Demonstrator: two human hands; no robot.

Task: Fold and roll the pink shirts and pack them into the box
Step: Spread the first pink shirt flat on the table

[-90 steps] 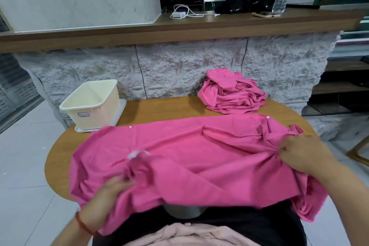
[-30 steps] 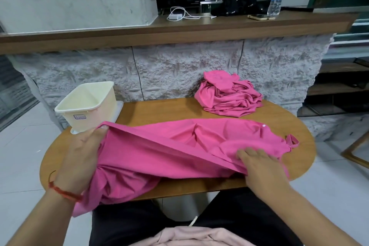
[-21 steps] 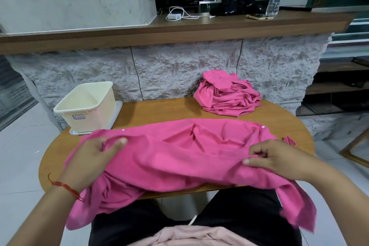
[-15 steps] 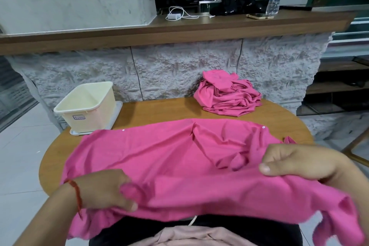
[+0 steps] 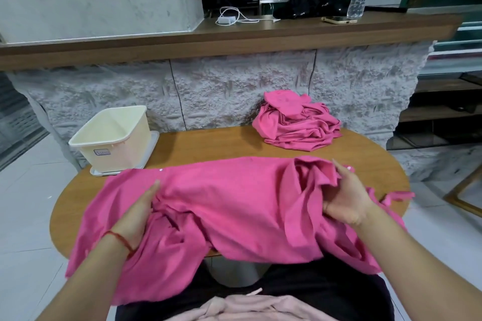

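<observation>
1. Pink shirt (image 5: pixel 234 203) is lying crumpled across the table (image 5: pixel 208 143), its near edge hanging off
2. Left hand (image 5: pixel 138 211) is pressing on it, fingers straight, gripping nothing
3. Right hand (image 5: pixel 344 195) is resting on it likewise
4. Box (image 5: pixel 117 148) is standing far left, shirt pile (image 5: pixel 294 125) far right

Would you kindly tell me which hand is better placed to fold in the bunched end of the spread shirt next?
Probably the right hand: it touches the bunched folds at the right end of the shirt. The left hand lies flat on its left part, away from them.
</observation>
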